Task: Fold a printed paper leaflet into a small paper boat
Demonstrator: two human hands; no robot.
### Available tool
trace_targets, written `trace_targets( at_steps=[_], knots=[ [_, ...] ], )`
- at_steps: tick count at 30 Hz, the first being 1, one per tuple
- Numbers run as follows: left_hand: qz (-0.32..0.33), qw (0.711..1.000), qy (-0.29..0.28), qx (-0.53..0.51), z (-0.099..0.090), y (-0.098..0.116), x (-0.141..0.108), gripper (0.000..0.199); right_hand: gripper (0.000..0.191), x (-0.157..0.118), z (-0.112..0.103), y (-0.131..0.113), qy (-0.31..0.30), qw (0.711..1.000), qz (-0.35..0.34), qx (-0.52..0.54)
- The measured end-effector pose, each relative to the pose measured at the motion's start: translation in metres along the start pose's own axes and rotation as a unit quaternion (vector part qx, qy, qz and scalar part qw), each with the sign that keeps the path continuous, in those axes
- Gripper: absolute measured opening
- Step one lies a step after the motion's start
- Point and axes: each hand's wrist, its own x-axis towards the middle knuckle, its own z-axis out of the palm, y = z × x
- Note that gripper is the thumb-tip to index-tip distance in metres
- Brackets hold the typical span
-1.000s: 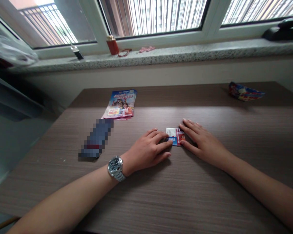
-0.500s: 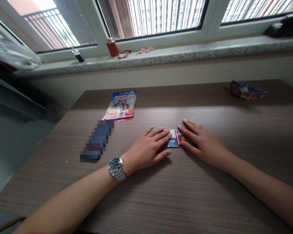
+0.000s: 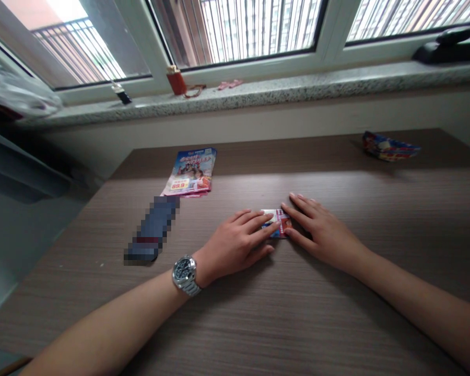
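Observation:
A small folded flyer (image 3: 285, 226), printed in red, white and blue, lies flat on the brown wooden table (image 3: 235, 324). My left hand (image 3: 241, 239) rests on its left part, palm down, with two fingers stretched over the paper and covering some of it. On the opposite side is my right hand (image 3: 321, 230), flat with its fingers apart, fingertips at the flyer's right edge. Neither hand grasps the paper. A silver watch (image 3: 185, 274) is on my left wrist.
A stack of colourful flyers (image 3: 191, 172) lies at the back left, with a blurred dark flat object (image 3: 152, 227) before it. A folded paper shape (image 3: 391, 148) stands at the back right. Behind the table, a red lighter-like item (image 3: 176, 82) sits on the stone sill (image 3: 290, 94).
The fingers of my left hand have slid slightly to the right over the folded flyer and cover more of it. My right hand stays at its right edge. The whole view has shifted a little.

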Motion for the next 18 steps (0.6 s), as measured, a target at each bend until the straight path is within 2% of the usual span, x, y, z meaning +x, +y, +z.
trace_targets(
  at_steps=[9, 15, 18],
  knots=[
    [-0.011, 1.0, -0.011, -0.017, 0.0001, 0.0012, -0.0003, 0.047, 0.056, -0.0004, -0.0035, -0.002, 0.009, 1.0, -0.007, 0.02],
    [-0.013, 1.0, 0.018, -0.001, -0.0016, -0.0023, -0.0009, 0.035, 0.048, -0.0012, -0.0065, -0.0042, 0.0, 0.993, -0.096, 0.073],
    [-0.031, 0.999, 0.037, 0.008, -0.0027, -0.0016, -0.0009, 0.03, 0.047, -0.0007, -0.0063, -0.0035, 0.017, 0.989, -0.111, 0.094]
  ],
)
